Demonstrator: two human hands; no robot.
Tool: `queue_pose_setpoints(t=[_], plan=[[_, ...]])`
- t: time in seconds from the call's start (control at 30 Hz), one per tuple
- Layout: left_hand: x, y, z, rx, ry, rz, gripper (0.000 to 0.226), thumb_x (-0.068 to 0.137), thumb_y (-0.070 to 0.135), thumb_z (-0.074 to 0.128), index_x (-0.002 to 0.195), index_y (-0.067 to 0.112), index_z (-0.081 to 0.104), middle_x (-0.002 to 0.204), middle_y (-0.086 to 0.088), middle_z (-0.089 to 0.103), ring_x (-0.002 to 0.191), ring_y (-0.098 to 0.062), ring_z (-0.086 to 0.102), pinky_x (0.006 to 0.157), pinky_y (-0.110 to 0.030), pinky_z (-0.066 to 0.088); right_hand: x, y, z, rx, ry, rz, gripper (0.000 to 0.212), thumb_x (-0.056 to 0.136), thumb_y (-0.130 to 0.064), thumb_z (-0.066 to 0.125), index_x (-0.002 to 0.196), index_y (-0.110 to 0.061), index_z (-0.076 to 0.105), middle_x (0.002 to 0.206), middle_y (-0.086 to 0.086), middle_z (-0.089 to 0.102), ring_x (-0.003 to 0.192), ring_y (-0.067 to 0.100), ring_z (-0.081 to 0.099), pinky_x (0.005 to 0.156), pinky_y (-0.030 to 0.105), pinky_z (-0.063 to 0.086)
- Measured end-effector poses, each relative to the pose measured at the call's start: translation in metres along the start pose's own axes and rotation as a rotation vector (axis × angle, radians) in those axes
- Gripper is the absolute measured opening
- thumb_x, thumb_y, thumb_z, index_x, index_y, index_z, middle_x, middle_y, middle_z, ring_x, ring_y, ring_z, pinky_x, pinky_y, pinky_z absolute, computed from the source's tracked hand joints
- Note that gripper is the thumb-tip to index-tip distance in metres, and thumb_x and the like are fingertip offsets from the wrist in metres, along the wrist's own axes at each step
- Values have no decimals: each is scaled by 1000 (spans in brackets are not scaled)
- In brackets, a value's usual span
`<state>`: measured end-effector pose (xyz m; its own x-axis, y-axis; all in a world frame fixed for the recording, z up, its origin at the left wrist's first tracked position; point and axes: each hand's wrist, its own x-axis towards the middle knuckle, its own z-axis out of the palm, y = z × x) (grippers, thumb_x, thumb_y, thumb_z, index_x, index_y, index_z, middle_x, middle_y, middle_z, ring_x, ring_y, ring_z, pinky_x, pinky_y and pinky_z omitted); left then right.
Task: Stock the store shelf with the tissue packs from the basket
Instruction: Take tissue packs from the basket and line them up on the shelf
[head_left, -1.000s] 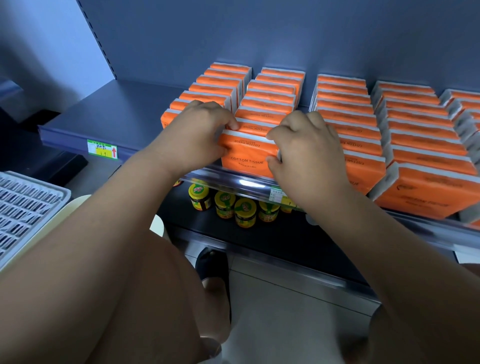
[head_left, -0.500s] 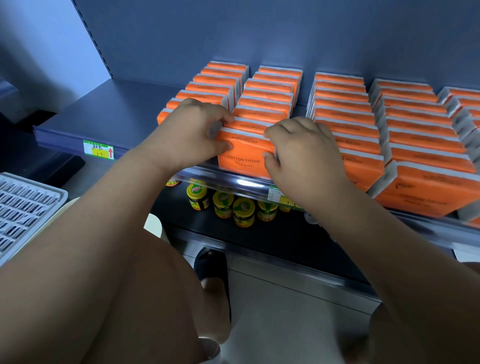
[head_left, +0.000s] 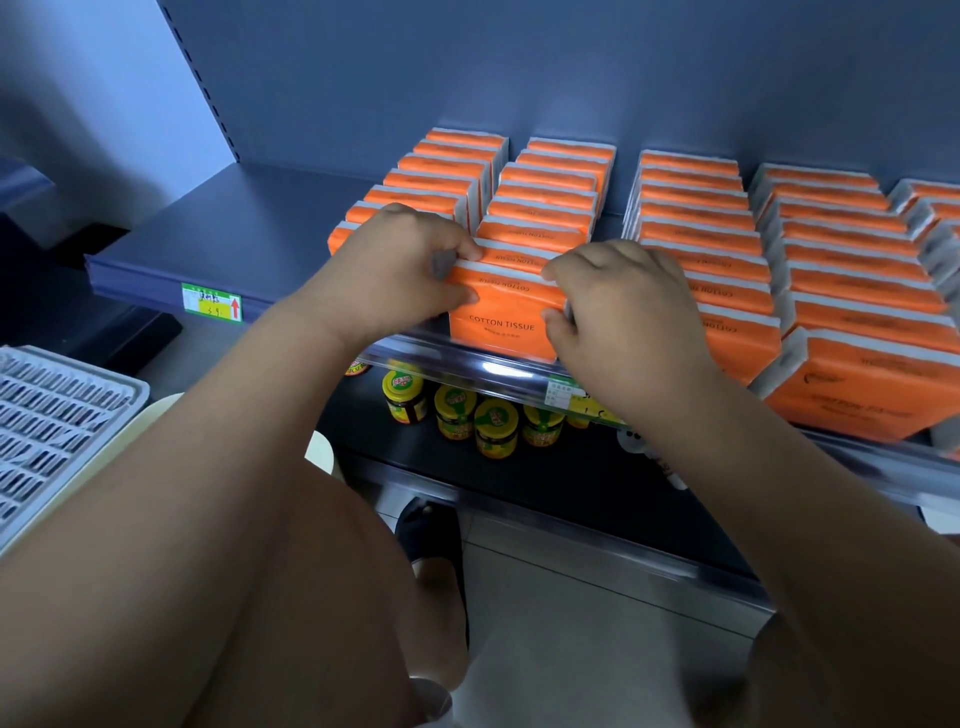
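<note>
I see the left hand (head_left: 410, 280) and right hand (head_left: 623, 306), fingers curled, gripping the front tissue pack (head_left: 501, 325) on the shelf (head_left: 208, 239)

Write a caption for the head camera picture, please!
Left hand and right hand grip the front tissue pack on the blue shelf, jars below.

The light was dim, cool and bluish, falling from above: the shelf (head_left: 234, 228) top caught it while the jars (head_left: 496, 426) beneath sat in deep shadow. A white glare spot lay on the clear rail (head_left: 496, 370). Lettering on the front pack (head_left: 501, 325) was sharp; the right-edge packs (head_left: 857, 400) were smeared and bowed. The near arms (head_left: 208, 519) were soft and dark.
</note>
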<state>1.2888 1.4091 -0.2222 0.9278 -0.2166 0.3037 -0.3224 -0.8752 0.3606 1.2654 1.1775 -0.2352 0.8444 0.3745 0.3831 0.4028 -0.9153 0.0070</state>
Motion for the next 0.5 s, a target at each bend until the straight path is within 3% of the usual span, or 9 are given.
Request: queue_pose_setpoints(t=[0.13,0.3,0.4,0.5], plan=[[0,1,-1,-4,-22,-1,45,80,19,88,123,16,75,124,-3,73,120,-24,62,100,-28,41,-2,-2,-1,2,-4,-9,33,96,-32,62,124,-15,66,122,6,68,118,32,57,103,48,43],[-8,9,4,-2,-37,-17,30,98,27,63,122,11,71,118,-10,70,111,-32,63,96,-36,49,-4,-11,0,153,84,-12,51,99,-40,54,142,-13,58,141,7,62,136,32,50,117,51,36],[-18,20,0,40,15,-46,38,94,37,49,110,9,68,104,-11,70,101,-38,62,87,-46,49,-5,-26,-6,321,93,9,57,101,-45,46,149,-14,51,149,6,56,138,30,48,117,46,37],[-37,30,-14,127,108,-87,52,94,52,44,117,12,67,116,-6,72,111,-34,62,101,-45,43,-4,-43,-16,492,85,25,58,105,-49,41,154,-18,45,156,2,49,144,23,43,120,38,34]])
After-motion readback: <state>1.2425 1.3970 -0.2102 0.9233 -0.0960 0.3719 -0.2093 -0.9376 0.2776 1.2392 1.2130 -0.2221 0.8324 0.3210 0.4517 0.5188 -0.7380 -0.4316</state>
